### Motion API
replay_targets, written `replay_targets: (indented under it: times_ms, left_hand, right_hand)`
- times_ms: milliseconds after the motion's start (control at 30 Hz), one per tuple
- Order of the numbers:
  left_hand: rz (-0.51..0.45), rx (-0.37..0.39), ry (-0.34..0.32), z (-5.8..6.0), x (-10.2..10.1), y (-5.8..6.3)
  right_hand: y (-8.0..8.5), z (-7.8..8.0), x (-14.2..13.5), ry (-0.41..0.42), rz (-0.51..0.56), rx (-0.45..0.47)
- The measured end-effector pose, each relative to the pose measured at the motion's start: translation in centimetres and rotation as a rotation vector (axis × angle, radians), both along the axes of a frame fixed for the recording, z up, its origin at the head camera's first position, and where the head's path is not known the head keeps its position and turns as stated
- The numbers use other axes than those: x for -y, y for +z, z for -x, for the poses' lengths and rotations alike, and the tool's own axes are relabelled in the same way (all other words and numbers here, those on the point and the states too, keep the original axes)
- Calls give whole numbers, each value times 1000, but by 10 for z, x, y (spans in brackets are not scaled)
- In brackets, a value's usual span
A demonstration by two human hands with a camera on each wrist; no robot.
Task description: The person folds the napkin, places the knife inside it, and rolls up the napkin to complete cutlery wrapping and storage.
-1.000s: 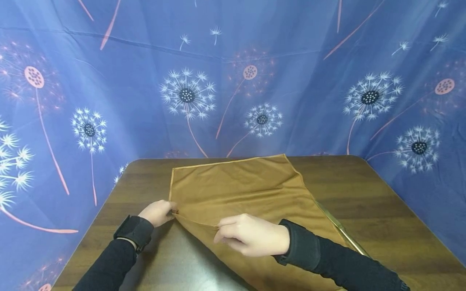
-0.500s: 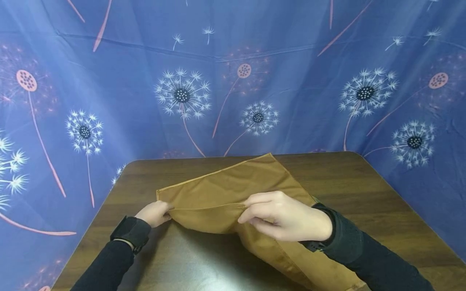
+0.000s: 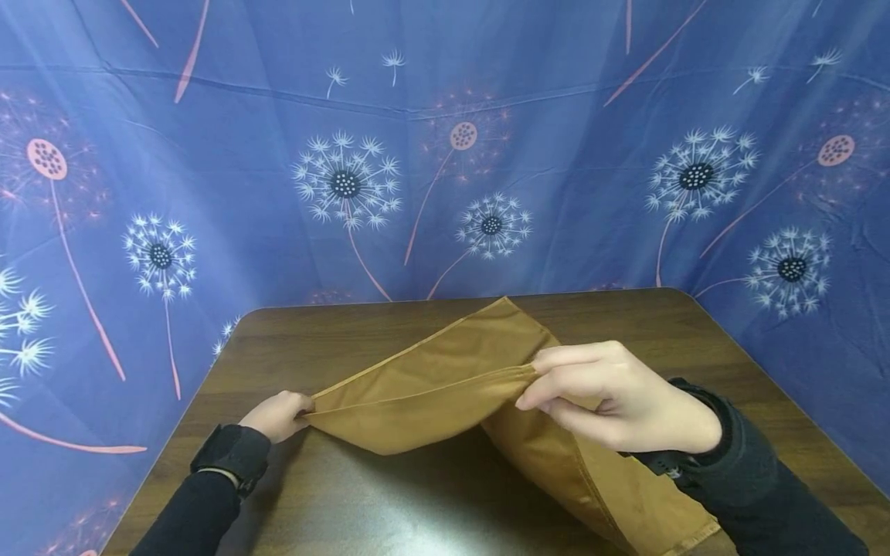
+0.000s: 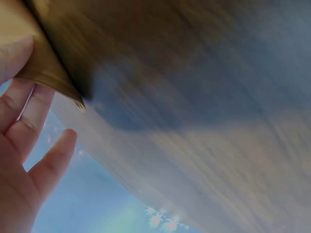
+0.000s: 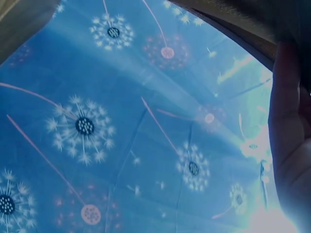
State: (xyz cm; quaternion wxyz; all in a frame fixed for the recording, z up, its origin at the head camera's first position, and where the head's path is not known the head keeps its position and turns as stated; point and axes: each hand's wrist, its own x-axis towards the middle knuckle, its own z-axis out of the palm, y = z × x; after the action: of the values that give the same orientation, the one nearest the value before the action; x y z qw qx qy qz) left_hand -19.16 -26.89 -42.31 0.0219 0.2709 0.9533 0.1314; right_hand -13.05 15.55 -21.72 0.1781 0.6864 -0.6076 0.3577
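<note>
Moved since last head frames: right hand [image 3: 619, 398] is travelling right and slightly up, pulling the hem out taut; left hand [image 3: 278, 417] is shifting only a little left; the cloth's far-left corner is dropping toward it.
Cloth position: tan-brown hemmed cloth [image 3: 417, 421] is hanging raised between the hands, one corner pointing at the back edge of the wood-grain table [image 3: 313, 340], the right part sagging and trailing under the right forearm toward the near side.
Left fingers: pinching the cloth at its left end, thumb over, two fingers beneath, little finger sticking out free.
Right fingers: thumb and index pinching the hem; wrist view is too dark, so I can't tell what the remaining fingers are doing.
Cloth handling: judging by the drape, probably light, thin, limp; not fragile. Slight sheen is hinting at a slick surface, so a loose pinch could slide.
Grip spots: hem and corners are looking best, the stitched edge likely being firmer than the floppy middle; keeping the hands wide should be limiting sag.
Backdrop: blue dandelion-print curtain [image 3: 243, 154] is hanging behind the table.
Wrists: dark strap [image 3: 232, 454] is wrapping the left one.
</note>
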Motion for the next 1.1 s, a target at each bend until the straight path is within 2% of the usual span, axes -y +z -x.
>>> replay_targets:
  times_ms: [167, 267, 367, 467, 600, 700, 800, 933, 1100]
  left_hand:
    - [-23, 37, 47, -5, 11, -2]
    - [-53, 116, 110, -8, 20, -1]
    - [-80, 179, 156, -11, 28, 1]
    - [-93, 183, 159, -14, 36, 4]
    - [-99, 172, 159, -17, 46, 2]
    - [-121, 182, 181, -17, 54, -2]
    - [-144, 210, 207, -17, 58, -6]
    - [-168, 251, 256, -16, 56, -8]
    - [-203, 307, 291, -16, 53, -7]
  right_hand:
    - [4, 9, -11, -2, 2, 57]
    - [1, 20, -17, -38, -12, 118]
    - [-3, 33, -24, -150, -53, 200]
    - [-10, 47, -28, -273, -103, 306]
    - [-22, 74, -30, -400, -179, 461]
    - [-32, 100, -27, -490, -248, 531]
    - [-44, 126, -23, -569, -305, 565]
    - [-62, 155, -18, -629, -340, 598]
    - [-89, 182, -15, -715, -355, 621]
